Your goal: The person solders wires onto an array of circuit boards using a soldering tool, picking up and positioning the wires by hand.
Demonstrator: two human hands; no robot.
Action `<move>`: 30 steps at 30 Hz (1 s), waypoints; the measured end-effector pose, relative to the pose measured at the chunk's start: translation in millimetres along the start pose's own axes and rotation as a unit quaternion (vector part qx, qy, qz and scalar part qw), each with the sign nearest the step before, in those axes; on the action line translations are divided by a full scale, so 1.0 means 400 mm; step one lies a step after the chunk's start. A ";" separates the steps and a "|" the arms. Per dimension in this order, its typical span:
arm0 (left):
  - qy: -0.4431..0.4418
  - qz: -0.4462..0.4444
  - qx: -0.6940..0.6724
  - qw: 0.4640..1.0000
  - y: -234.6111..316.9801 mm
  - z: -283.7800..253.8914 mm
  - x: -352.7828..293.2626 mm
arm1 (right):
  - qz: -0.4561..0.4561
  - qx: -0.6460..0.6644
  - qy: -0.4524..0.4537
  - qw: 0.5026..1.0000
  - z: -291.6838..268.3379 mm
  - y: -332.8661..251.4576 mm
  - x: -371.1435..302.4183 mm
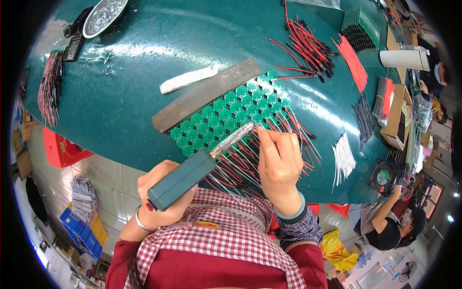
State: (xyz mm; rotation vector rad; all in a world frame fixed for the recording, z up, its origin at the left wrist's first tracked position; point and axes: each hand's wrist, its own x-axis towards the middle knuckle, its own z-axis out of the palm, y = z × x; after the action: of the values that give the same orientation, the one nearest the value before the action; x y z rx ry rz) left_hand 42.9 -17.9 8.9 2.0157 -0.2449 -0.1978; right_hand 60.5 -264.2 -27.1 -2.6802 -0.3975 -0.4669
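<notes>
My left hand (161,190) is wrapped round the dark green handle of a soldering gun (185,178). The gun's silvery barrel points up and right, its tip over a panel of small round green circuit boards (219,118). Right beside that tip, my right hand (279,161) pinches a thin wire, most of it hidden by the fingers. Red and white wires (240,166) fan out from the panel's near edge toward my apron, passing under the gun and my right hand. A brown flat bar (207,96) lies along the panel's far edge.
Beyond the bar lies a white roll (189,79). Bundles of red-black wires (310,50), red wires (352,62), black wires (364,118) and white wires (343,159) lie to the right, near a small fan (382,176). A silver dish (105,18) stands far left. Another person (390,221) works at right.
</notes>
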 end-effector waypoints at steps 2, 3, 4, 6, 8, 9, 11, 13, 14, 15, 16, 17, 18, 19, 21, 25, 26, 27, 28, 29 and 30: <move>0.009 0.019 0.005 1.000 0.002 -0.003 0.000 | 0.001 -0.003 -0.003 1.000 -0.001 -0.001 0.001; 0.008 0.018 0.011 1.000 0.007 -0.005 0.001 | 0.000 -0.003 -0.003 1.000 -0.002 -0.002 0.001; 0.007 0.017 0.018 1.000 0.010 -0.007 0.001 | 0.000 -0.006 -0.002 1.000 -0.003 -0.002 0.002; 0.013 0.000 0.002 1.000 0.012 -0.004 -0.001 | -0.002 -0.009 -0.001 1.000 -0.002 -0.002 0.003; 0.018 -0.017 -0.015 1.000 0.013 -0.003 -0.005 | -0.004 -0.010 0.004 1.000 0.000 -0.001 0.003; 0.016 -0.017 -0.006 1.000 0.013 -0.004 -0.006 | -0.005 -0.010 0.004 1.000 0.001 -0.002 0.004; 0.015 -0.018 0.003 1.000 0.010 -0.004 -0.011 | 0.004 -0.010 0.009 1.000 0.003 -0.004 0.005; 0.017 -0.013 -0.005 1.000 0.001 -0.004 -0.019 | 0.003 0.006 0.035 0.999 0.003 -0.009 0.009; 0.018 -0.014 -0.005 1.000 0.000 -0.007 -0.025 | 0.003 0.023 0.060 0.998 0.003 -0.013 0.009; 0.017 -0.022 -0.007 1.000 -0.002 -0.009 -0.030 | 0.002 0.024 0.059 0.998 0.003 -0.018 0.007; 0.016 -0.030 -0.008 0.999 -0.002 -0.011 -0.034 | -0.001 0.035 0.057 0.998 0.001 -0.024 0.004; 0.017 -0.030 -0.009 0.999 -0.003 -0.013 -0.037 | -0.004 0.045 0.054 0.997 0.001 -0.029 0.002; 0.015 -0.025 -0.003 1.000 -0.004 -0.016 -0.039 | -0.004 0.045 0.053 0.998 0.003 -0.032 -0.001; 0.012 -0.020 0.003 1.000 -0.005 -0.017 -0.041 | -0.007 0.043 0.042 0.998 0.006 -0.033 -0.005; 0.013 -0.022 -0.003 1.000 -0.006 -0.016 -0.043 | -0.007 0.040 0.023 0.999 0.009 -0.035 -0.009; 0.002 -0.020 0.006 1.000 -0.009 -0.016 -0.048 | -0.008 0.034 0.014 0.999 0.010 -0.035 -0.012; 0.002 -0.020 0.006 1.000 -0.011 -0.015 -0.048 | -0.009 0.033 0.014 0.999 0.011 -0.035 -0.012; 0.005 -0.018 -0.001 1.000 -0.013 -0.014 -0.048 | -0.009 0.031 0.013 0.999 0.012 -0.035 -0.011; 0.008 -0.015 -0.008 1.000 -0.015 -0.012 -0.049 | -0.009 0.031 0.013 0.999 0.012 -0.034 -0.012; 0.008 -0.015 -0.008 1.000 -0.016 -0.012 -0.048 | -0.010 0.028 0.012 0.999 0.013 -0.034 -0.012; 0.005 -0.021 -0.012 1.000 -0.016 -0.012 -0.048 | -0.011 0.026 0.012 1.000 0.013 -0.034 -0.012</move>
State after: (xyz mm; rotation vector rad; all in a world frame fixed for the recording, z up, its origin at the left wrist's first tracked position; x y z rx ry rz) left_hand 26.0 -6.2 5.8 1.9984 -0.1921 -0.2158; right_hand 52.8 -250.9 -29.0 -2.6208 -0.4259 -0.4872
